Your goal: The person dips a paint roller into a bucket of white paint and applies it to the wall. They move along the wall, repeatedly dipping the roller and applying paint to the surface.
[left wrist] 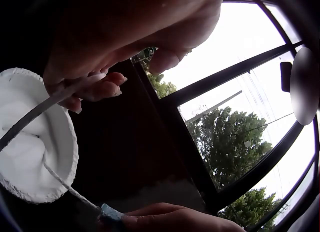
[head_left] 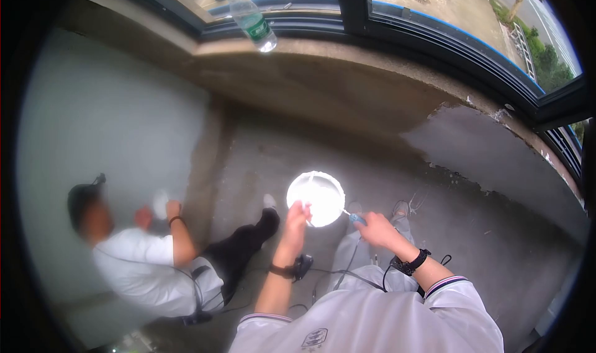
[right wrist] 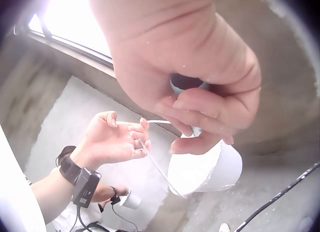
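A white bucket (head_left: 315,196) of white paste hangs in front of me above the concrete floor. My left hand (head_left: 297,214) grips its thin wire handle (right wrist: 159,167) at the bucket's left rim, fingers curled round the wire (left wrist: 47,103). My right hand (head_left: 367,223) is closed on a blue tool handle (head_left: 357,218) at the bucket's right edge; a thin white shaft runs from it into the bucket (left wrist: 30,142). In the right wrist view the fingers (right wrist: 200,109) wrap the blue handle (right wrist: 186,84) just above the bucket (right wrist: 210,169). The tool's working end is hidden.
Another person (head_left: 146,254) crouches at the left, pressing something white (head_left: 160,203) to the pale plastered wall (head_left: 105,123). A water bottle (head_left: 251,21) stands on the window sill (head_left: 323,55). Bare concrete wall lies below the sill, with a plastered patch (head_left: 490,151) at right.
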`<action>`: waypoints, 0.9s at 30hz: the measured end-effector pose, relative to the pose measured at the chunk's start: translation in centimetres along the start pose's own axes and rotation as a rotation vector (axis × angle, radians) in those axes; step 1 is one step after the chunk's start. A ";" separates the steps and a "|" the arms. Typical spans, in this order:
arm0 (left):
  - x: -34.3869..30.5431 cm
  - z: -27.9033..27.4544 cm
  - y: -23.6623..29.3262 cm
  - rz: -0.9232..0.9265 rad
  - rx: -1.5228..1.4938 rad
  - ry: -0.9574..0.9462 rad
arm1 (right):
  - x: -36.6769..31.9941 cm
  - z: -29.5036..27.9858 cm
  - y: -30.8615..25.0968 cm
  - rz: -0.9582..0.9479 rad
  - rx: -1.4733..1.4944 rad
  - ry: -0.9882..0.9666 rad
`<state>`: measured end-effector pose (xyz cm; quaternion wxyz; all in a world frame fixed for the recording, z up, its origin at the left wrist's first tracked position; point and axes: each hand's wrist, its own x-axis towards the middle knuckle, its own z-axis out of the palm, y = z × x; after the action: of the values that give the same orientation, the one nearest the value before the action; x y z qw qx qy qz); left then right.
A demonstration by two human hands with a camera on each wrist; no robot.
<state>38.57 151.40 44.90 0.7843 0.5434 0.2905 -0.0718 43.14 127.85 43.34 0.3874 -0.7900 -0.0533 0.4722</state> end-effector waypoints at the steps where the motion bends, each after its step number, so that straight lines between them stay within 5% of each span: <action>1: 0.0 0.4 0.1 -0.002 0.009 0.011 | 0.0 0.2 0.4 0.013 -0.005 0.001; 7: 0.6 0.7 -0.3 0.006 -0.017 -0.002 | -1.4 1.8 0.7 -0.213 -0.115 0.205; 27: 0.7 -0.1 0.1 -0.019 -0.142 0.122 | -7.6 -2.0 -0.4 -0.211 0.048 0.268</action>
<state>39.17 151.68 44.61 0.8011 0.4868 0.3472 -0.0250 40.67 123.61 49.45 0.4572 -0.8265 -0.0727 0.3203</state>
